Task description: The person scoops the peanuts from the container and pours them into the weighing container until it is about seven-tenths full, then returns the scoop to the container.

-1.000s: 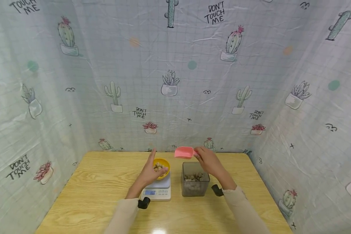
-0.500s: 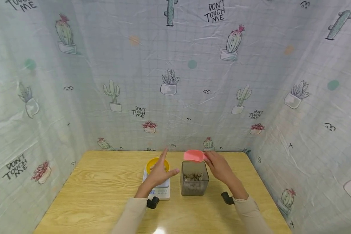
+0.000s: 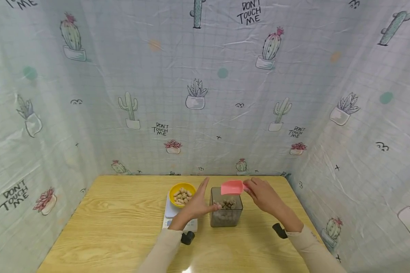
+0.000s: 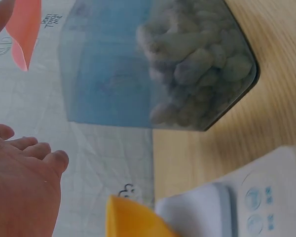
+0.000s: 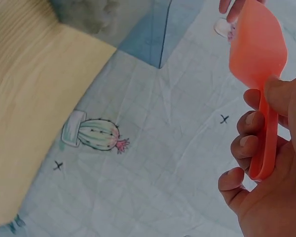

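In the head view my right hand [image 3: 264, 195] grips the handle of a pink scoop [image 3: 231, 187], held over the back of a see-through grey bin [image 3: 224, 219]. The right wrist view shows my fingers curled round that handle, and no load can be seen in the scoop. Peanuts in their shells [image 4: 197, 59] fill the lower part of the bin. My left hand [image 3: 197, 204] has its fingers straight, thumb apart, at the bin's left side; whether it touches the bin cannot be told. Left of it, a yellow bowl [image 3: 172, 194] of peanuts sits on a white kitchen scale [image 3: 169, 212].
The wooden table [image 3: 123, 227] carries the scale and bin side by side. A cactus-print curtain [image 3: 205, 76] hangs along the back and both sides. My left forearm covers much of the scale's front and display.
Both hands have moved to the right. The scoop has gone from between bowl and bin to above the bin's back, and the left hand has left the bowl for the bin's left side.
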A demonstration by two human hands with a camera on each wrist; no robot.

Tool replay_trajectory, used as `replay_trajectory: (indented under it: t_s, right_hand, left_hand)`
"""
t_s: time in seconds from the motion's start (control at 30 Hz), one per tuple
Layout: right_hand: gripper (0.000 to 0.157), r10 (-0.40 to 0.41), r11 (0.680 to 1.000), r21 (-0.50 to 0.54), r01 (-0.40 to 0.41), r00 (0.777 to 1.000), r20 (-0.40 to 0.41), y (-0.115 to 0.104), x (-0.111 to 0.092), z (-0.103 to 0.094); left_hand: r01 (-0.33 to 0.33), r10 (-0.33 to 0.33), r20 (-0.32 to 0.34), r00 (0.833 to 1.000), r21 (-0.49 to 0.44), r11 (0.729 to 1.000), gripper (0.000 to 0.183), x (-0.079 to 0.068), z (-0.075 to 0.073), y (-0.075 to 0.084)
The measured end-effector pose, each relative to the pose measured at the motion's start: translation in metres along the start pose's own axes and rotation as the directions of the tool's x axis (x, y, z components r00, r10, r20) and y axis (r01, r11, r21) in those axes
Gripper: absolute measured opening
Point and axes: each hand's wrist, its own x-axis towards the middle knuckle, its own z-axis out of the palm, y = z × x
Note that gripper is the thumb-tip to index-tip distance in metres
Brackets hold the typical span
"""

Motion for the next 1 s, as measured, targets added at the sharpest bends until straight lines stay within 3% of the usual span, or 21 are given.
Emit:
replay_trajectory:
  t_s: [0.13,0.3,0.67,1.0]
  right_hand:
    - [0.012,-0.072,0.994,-0.081,0.073,0.997,0.016,0.002,0.004,-0.002]
    - [0.015,-0.176,0.955,-0.231,0.187,0.982,0.069,0.0,0.011,-0.004]
    - [0.016,-0.199,0.902,-0.343,0.263,0.957,0.213,-0.003,0.018,0.004]
    - [0.022,-0.247,0.817,-0.434,0.381,0.91,0.333,-0.007,0.025,0.008]
  left_hand:
    - [0.005,-0.005,0.025,1.0,0.006,1.0,0.121,0.004,0.009,-0.003]
    - [0.035,-0.035,0.048,0.998,0.0,0.999,0.12,0.005,0.021,-0.005]
    - [0.045,-0.044,0.023,0.999,-0.024,0.999,0.117,0.007,0.031,-0.009]
    - [0.052,-0.052,-0.001,0.999,-0.006,0.999,0.112,0.009,0.035,-0.016]
